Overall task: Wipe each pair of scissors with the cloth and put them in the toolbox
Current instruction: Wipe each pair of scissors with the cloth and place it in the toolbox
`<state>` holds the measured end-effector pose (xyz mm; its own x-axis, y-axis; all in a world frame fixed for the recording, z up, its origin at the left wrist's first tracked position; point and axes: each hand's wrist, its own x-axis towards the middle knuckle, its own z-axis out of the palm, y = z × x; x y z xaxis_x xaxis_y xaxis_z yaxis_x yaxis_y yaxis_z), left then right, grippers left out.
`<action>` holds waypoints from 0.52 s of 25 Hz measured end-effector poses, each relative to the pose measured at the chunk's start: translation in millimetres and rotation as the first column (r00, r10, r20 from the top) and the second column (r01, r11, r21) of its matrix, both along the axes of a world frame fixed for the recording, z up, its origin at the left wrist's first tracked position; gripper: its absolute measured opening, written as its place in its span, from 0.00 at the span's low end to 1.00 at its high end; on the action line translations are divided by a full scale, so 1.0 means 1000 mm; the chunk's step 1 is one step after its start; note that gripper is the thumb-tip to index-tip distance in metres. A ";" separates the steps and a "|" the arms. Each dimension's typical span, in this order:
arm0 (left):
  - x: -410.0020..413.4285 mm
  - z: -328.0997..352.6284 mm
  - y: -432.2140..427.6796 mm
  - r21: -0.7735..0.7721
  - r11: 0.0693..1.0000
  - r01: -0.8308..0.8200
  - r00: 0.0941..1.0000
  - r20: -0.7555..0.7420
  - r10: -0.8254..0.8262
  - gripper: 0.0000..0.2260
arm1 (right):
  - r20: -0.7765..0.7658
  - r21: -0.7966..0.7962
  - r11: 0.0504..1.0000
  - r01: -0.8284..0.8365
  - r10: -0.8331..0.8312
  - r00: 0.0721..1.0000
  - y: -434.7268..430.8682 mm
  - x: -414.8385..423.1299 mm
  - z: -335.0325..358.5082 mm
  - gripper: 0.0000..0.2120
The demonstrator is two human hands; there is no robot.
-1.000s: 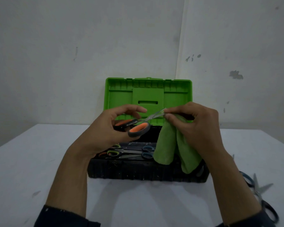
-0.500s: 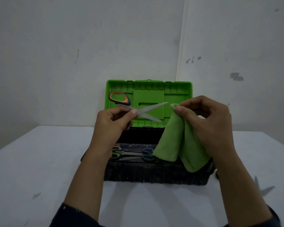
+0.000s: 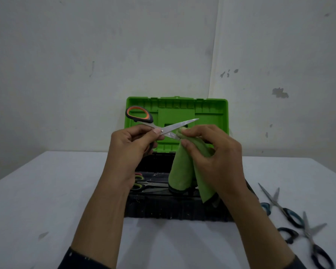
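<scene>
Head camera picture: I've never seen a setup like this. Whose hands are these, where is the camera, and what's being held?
No machine here: a person wears the camera on their head, so you look down at their own hands. The left hand holds the opened orange-handled scissors near the pivot. The right hand pinches a green cloth on the lower blade. Beyond stands a toolbox, lid up, with other scissors inside. More blue-handled scissors lie on the white table, at the right.
</scene>
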<state>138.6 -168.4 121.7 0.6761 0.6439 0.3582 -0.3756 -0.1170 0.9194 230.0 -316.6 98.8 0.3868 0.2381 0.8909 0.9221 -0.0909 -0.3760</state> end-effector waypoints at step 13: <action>0.007 -0.002 -0.021 0.028 0.998 -0.062 0.996 0.065 0.060 0.04 | 0.197 0.044 0.975 0.217 -0.221 0.955 0.017 -0.023 -0.006 0.07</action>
